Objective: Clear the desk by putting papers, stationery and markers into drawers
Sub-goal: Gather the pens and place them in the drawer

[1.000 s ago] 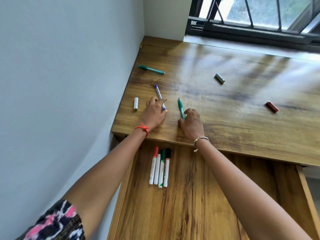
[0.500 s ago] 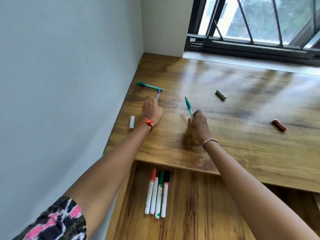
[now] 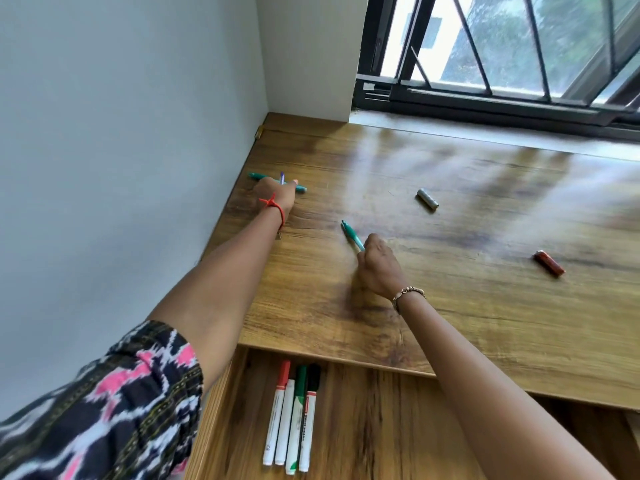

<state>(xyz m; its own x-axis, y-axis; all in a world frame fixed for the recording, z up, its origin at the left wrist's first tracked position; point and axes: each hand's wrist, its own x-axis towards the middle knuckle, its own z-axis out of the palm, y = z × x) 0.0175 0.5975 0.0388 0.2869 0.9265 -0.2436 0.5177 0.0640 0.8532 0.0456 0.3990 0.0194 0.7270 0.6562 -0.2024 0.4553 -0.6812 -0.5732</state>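
Observation:
My left hand (image 3: 275, 195) holds a purple pen (image 3: 282, 177) and lies over a teal pen (image 3: 255, 175) on the wooden desk (image 3: 485, 306) near the left wall. My right hand (image 3: 379, 268) grips a green pen (image 3: 351, 233), its tip pointing up and away, just above the desk's middle. Several whiteboard markers (image 3: 292, 414) lie side by side in the open drawer (image 3: 398, 431) below the desk's front edge.
A grey cylinder (image 3: 427, 199) and a red-brown stick (image 3: 549, 262) lie on the right part of the desk. The wall (image 3: 121, 150) runs along the left side, and a barred window (image 3: 502, 53) stands behind the desk.
My left hand has moved farther back along the wall with the purple pen and now reaches the teal pen. My right hand keeps the green pen. The small white item by the wall is out of sight.

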